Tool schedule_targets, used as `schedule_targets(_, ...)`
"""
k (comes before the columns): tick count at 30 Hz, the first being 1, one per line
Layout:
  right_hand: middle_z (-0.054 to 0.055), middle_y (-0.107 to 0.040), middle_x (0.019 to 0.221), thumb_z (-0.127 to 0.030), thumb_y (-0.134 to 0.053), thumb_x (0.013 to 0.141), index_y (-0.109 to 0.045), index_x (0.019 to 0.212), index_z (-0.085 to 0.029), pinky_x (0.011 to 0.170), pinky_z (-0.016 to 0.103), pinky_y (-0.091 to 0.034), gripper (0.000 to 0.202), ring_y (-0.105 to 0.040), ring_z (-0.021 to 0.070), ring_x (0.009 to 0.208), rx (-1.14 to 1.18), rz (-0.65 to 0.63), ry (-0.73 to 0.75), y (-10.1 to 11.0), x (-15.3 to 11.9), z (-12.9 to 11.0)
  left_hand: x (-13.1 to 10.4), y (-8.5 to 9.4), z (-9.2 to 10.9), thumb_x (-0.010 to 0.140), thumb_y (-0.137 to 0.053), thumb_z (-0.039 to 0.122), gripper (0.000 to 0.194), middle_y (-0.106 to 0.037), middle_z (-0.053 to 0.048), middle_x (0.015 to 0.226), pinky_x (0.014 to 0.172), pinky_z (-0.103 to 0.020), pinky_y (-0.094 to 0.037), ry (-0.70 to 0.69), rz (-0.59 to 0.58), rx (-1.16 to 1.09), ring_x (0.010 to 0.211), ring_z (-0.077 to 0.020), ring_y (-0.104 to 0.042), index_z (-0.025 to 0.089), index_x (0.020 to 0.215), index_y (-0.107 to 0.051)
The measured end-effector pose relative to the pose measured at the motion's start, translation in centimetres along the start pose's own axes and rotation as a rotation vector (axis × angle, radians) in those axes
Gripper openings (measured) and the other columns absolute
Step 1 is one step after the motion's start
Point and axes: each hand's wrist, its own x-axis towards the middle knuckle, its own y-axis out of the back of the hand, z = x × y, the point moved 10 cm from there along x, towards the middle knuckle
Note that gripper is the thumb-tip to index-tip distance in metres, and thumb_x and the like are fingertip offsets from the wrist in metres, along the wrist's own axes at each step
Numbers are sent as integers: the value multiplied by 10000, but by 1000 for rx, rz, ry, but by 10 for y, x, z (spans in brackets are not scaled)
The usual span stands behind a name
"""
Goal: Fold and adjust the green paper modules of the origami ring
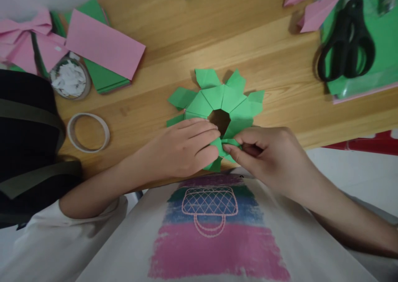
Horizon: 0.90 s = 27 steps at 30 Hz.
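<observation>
A green folded-paper ring (209,99) lies near the table's front edge, with pointed flaps around its rim and a many-sided hole in the middle. My left hand (191,145) is closed over its near left side, fingers bent together on the paper; the thumb is hidden. From the right, my right hand (264,149) pinches the near edge of the ring between thumb and forefinger. Both hands almost meet at this edge and cover part of it.
At left are a roll of tape (71,133), a round container of white scraps (71,81), stacked pink and green paper (105,44), a pink paper bow (34,27) and a black bag (27,141). Black scissors (350,46) and pink folded pieces (320,13) lie at right.
</observation>
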Motion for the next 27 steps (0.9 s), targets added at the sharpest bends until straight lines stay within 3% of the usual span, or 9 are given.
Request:
schedule_targets(4, -63, -254, 493, -188, -601, 851, -251, 567, -220, 469, 273, -200, 451, -247, 95, 460, -82, -33, 9, -1, 1, -1, 1, 0, 0, 989, -456, 95, 271, -736, -91, 968, 943, -364, -590, 8, -9, 2, 981, -215, -712, 172, 755, -569)
schedule_targets(9, -23, -503, 554, -199, -538, 905, -421, 625, -218, 509, 285, -243, 304, -434, 117, 490, -247, -148, -22, -7, 5, -3, -1, -1, 2, 986, -477, 104, 228, -731, -112, 1015, 947, -377, -581, -18, -10, -1, 992, -227, -704, 159, 802, -600)
schedule_targets(13, 8, -561, 590, -186, -544, 886, -449, 645, -219, 501, 296, -234, 261, -462, 146, 512, -419, -234, -70, -13, 7, -1, -1, -1, 1, 992, -476, 119, 222, -727, -117, 1007, 938, -373, -582, -20, 3, -3, 986, -222, -700, 157, 802, -585)
schedule_targets(18, 8, -564, 593, -130, -588, 800, -490, 649, -215, 482, 292, -215, 198, -435, 141, 503, -512, -279, -35, -19, 9, -2, -2, -5, 0, 1023, -429, 174, 265, -727, -82, 1023, 959, -368, -575, -16, -22, 28, 1012, -205, -695, 181, 806, -581)
schedule_targets(22, 0, -527, 563, -141, -562, 824, -504, 635, -213, 469, 292, -202, 210, -367, 124, 469, -497, -227, 36, -16, 12, -11, -4, -8, -1, 1034, -397, 193, 278, -723, -59, 1038, 987, -379, -562, 6, -59, 24, 1043, -197, -686, 188, 839, -595)
schedule_targets(27, -20, -432, 508, -192, -571, 883, -434, 580, -216, 483, 294, -202, 333, -307, 116, 465, -426, -278, -26, -17, 16, -7, -1, -7, 0, 1028, -391, 147, 281, -717, -61, 961, 936, -377, -582, -17, -68, 20, 973, -197, -689, 162, 851, -609)
